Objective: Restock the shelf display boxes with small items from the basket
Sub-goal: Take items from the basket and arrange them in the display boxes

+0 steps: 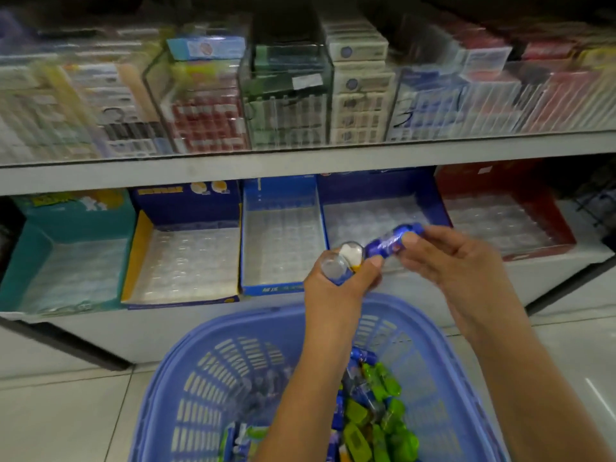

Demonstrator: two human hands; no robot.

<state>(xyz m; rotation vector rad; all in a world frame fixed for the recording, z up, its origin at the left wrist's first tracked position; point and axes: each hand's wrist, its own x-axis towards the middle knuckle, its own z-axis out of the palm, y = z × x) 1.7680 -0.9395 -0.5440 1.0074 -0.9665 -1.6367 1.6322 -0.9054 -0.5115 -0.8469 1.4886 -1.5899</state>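
Blue slatted plastic basket (186,348) sits bottom centre. Above it, right hand (443,261) pinches a blue wrapped roll (391,242), long axis tilting up-right, directly before the dark blue cardboard display box (376,191), right of centre; left hand (336,288) grips what look like clear-capped tubes (338,263) just left.

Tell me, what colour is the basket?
The basket is periwinkle blue, seen best in the head view.
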